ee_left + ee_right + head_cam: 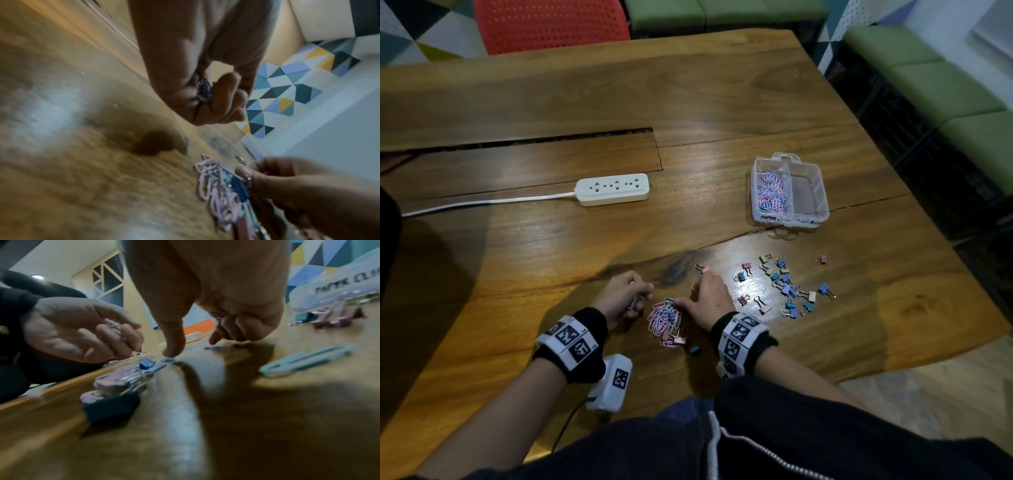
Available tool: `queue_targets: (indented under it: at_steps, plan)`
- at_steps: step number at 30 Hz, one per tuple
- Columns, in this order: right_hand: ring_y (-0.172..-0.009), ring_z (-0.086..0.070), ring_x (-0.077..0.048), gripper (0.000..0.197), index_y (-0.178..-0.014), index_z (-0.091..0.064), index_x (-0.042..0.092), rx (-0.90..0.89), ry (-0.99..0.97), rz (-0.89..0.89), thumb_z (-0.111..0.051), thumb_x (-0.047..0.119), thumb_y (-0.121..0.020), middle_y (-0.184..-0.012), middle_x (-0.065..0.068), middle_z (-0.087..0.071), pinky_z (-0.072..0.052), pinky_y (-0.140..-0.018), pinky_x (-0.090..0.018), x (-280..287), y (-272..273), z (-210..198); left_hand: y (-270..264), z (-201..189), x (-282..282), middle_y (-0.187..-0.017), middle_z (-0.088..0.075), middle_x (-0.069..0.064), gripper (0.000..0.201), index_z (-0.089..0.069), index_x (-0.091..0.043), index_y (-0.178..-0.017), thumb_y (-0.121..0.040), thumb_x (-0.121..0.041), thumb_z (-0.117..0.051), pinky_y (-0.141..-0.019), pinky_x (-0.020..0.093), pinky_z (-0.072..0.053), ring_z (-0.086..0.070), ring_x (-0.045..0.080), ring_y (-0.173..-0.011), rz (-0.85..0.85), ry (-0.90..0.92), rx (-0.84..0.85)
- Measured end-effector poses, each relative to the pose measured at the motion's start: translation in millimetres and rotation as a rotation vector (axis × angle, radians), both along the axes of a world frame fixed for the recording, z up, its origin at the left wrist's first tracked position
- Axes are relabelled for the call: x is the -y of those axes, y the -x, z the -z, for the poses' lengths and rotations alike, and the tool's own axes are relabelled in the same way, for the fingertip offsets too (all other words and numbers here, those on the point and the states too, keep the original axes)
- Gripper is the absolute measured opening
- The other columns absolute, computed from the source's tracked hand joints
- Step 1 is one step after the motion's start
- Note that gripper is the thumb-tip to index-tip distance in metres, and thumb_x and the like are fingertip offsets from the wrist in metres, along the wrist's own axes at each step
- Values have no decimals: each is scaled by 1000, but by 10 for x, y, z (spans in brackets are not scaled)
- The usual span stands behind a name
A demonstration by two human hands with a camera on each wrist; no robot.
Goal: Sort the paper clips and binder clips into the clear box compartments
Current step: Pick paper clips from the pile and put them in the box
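A pile of pink and blue paper clips (664,317) (216,191) lies near the table's front edge, with a blue binder clip (146,365) on it. My left hand (628,294) (185,65) is curled round a bunch of paper clips (203,89), just left of the pile. My right hand (707,298) (205,288) has its thumb (172,340) pressed on the pile's far end and its forefinger on the wood. The clear box (825,212) stands further back on the right, with paper clips (770,192) in its left compartment. Loose binder clips (787,284) are scattered right of my right hand.
A pink binder clip (678,340) and a dark teal one (693,349) lie at the pile's near end. One blue paper clip (306,360) lies alone by my right hand. A white power strip (613,189) with its cord sits at centre left; a red chair (551,24) stands behind the table.
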State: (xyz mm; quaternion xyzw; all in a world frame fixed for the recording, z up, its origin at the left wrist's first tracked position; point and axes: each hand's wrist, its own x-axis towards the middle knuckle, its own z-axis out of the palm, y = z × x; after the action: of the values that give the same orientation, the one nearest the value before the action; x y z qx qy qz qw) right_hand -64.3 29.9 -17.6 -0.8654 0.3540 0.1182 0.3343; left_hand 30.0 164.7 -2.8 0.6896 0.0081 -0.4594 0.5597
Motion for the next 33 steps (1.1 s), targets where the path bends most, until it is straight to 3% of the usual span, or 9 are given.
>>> queue_targets:
  at_steps: [4,9,14,18,21,25,28,30,33]
  plan:
    - [-106,-49,-24,36,-112,-49,7,40,7,-69,-61,25,-84,-119,-11,-48,-44,-93,-37,-64,-46,-6,18,53,1,-69,-46,2,17,-46,-17,-83,-97,-11,-39,-33,14,-29,-39,4,-40,208,-195,172]
    - [-105,-50,-26,9,-95,-51,12,62,-12,-189,-55,14,-87,-116,-13,-47,-44,-92,-36,-18,-27,-5,69,40,21,-108,-61,5,26,-53,-13,-110,-95,-31,-44,-77,27,-39,-53,18,-94,632,-501,624]
    - [-111,-45,-25,27,-111,-50,6,-1,73,-326,-57,9,-85,-121,-11,-42,-43,-97,-36,55,58,17,166,23,74,-114,-58,-1,34,-52,-21,-112,-85,-39,-59,-81,25,-43,-54,15,-102,797,-622,796]
    - [-103,-47,-22,12,-99,-51,8,17,-19,-236,-51,7,-88,-111,-10,-46,-42,-91,-32,157,164,-44,241,61,135,-105,-55,-2,18,-51,-23,-95,-89,-40,-51,-80,26,-46,-52,14,-91,826,-616,885]
    - [-95,-51,-19,11,-89,-48,13,125,-258,8,-46,2,-89,-101,-5,-52,-44,-82,-28,255,265,-107,296,76,182,-94,-49,-4,14,-46,-23,-88,-91,-37,-48,-73,24,-42,-48,13,-83,846,-581,827]
    - [-81,-53,-12,27,-109,-55,6,212,-541,237,-38,-3,-91,-98,-5,-58,-43,-59,-14,357,307,-142,279,52,267,-82,-49,-4,20,-43,-24,-73,-92,-27,-48,-64,22,-36,-47,14,-79,736,-419,654]
    - [-60,-42,-8,22,-81,-52,8,237,-672,375,-35,0,-92,-77,0,-52,-35,-52,-16,374,251,-179,211,-14,305,-69,-43,-2,25,-41,-18,-69,-93,-13,-41,-50,18,-31,-43,12,-60,476,-179,297]
    - [-57,-40,-10,25,-70,-47,12,263,-701,417,-37,8,-92,-69,0,-45,-33,-52,-17,377,202,-203,180,-53,306,-61,-40,1,18,-39,-14,-65,-81,-9,-45,-37,13,-27,-37,8,-43,239,56,7]
    - [-56,-46,-13,27,-66,-44,18,244,-619,340,-48,27,-91,-65,0,-48,-41,-55,-22,329,117,-172,148,-108,277,-54,-47,0,17,-35,-14,-61,-50,-9,-47,-35,7,-26,-37,8,-36,39,298,-227]
